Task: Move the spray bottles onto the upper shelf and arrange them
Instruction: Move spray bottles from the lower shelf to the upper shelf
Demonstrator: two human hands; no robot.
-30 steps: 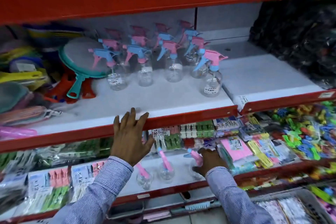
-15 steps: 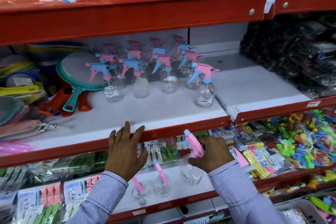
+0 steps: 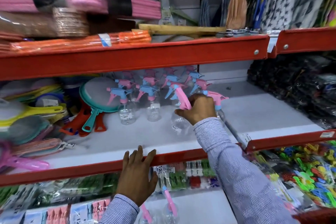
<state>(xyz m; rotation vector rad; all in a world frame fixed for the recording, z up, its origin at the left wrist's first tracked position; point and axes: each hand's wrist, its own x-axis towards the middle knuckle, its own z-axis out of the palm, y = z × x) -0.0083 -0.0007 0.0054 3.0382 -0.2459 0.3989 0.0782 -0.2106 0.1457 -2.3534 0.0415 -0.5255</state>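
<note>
Gripped round the pink trigger head, a clear spray bottle (image 3: 179, 123) hangs tilted in the right hand (image 3: 199, 108), fingers closed on it, body low over the white upper shelf (image 3: 127, 142) toward its right end; can't tell if its base touches. Left hand (image 3: 137, 174) lies flat, fingers spread, holding nothing, fingertips over the shelf's red front edge near mid-span. Behind the held bottle, a cluster of pink/blue spray bottles (image 3: 152, 94) stands upright at shelf back-centre. Round teal sieve (image 3: 100, 96) w/ red ones leans just left of cluster. Two more bottles (image 3: 170, 209) sit on lower shelf below the front edge.
</note>
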